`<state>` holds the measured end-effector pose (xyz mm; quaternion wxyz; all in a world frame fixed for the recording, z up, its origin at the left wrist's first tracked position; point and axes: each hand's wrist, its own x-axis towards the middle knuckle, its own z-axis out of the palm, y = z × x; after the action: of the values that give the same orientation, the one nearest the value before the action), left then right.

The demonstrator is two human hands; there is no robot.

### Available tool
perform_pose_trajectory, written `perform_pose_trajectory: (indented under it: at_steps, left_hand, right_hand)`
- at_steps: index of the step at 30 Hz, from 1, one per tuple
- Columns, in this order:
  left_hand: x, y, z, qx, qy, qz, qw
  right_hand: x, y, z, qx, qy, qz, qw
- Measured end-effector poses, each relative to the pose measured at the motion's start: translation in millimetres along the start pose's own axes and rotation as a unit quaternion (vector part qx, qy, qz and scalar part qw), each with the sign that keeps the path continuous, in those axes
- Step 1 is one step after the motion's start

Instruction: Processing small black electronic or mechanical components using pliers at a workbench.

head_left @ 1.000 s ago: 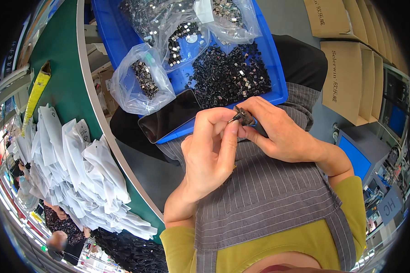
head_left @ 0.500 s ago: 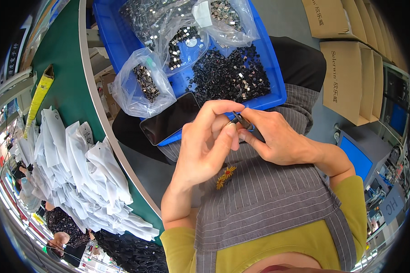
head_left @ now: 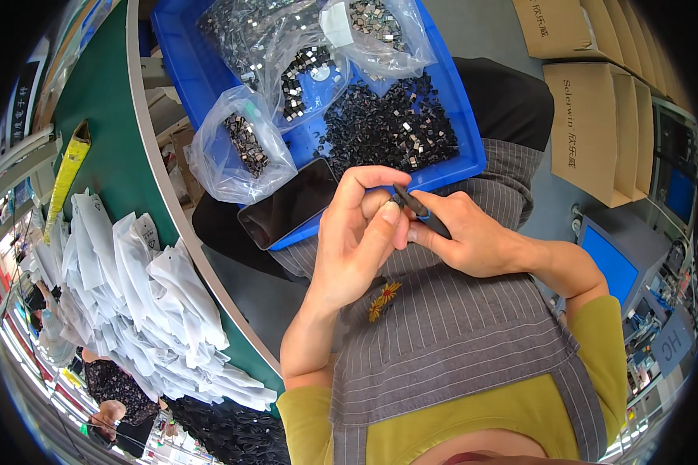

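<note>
My right hand [head_left: 477, 239] is closed around small dark pliers or cutters [head_left: 426, 214] with a bit of blue on the handle. Their tip meets the fingertips of my left hand [head_left: 349, 240], which pinches a tiny dark piece mostly hidden by the thumb. Both hands are held together above my lap. Just beyond them a blue bin [head_left: 475, 147] holds a heap of small black pieces [head_left: 384, 128], some with shiny metal faces. Clear plastic bags [head_left: 275, 167] of similar pieces lie in it. A black phone [head_left: 287, 208] rests at the bin's near left corner.
A green-topped table [head_left: 120, 167] with a pale edge curves along my left, bearing a pile of white pouches [head_left: 143, 287] and a yellow strip [head_left: 71, 167]. Cardboard boxes [head_left: 585, 128] stand at right, near a grey case with a blue panel [head_left: 609, 260]. Another person [head_left: 120, 387] is at lower left.
The pliers have turned in my right hand, so their handle now points down to the right. My left hand stays pinched at nearly the same spot. The view has shifted slightly.
</note>
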<state>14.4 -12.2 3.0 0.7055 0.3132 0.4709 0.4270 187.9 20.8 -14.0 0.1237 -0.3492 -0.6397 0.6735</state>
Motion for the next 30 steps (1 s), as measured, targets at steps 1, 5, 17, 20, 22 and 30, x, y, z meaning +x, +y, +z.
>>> perform_pose_trajectory:
  at_steps: [1, 5, 17, 20, 22, 30]
  left_hand:
    - [0.1, 0.0, 1.7, 0.001, 0.015, 0.007, 1.0]
    - [-0.4, -10.6, -4.5, -0.076, 0.002, 0.06, 0.995]
    - [0.8, -18.6, -10.0, -0.136, -0.002, 0.129, 0.982]
    - [-1.1, -17.6, -10.7, -0.173, -0.004, 0.097, 0.98]
    - [-2.5, -17.4, -10.6, -0.168, 0.003, 0.088, 0.982]
    - [-1.8, -16.3, -6.1, -0.168, 0.033, 0.099, 0.98]
  right_hand:
    - [0.2, -2.1, -1.2, 0.015, -0.001, 0.011, 1.0]
    - [-0.3, -12.9, -12.7, 0.01, -0.057, 0.044, 0.997]
    - [-2.9, -14.5, -13.4, -0.023, -0.065, -0.009, 0.998]
    - [-3.2, -14.5, -14.6, -0.044, -0.064, -0.006, 0.997]
    - [-3.0, -13.3, -14.7, -0.048, -0.067, -0.009, 0.997]
    - [-0.5, -15.6, -17.3, -0.05, -0.068, 0.035, 0.996]
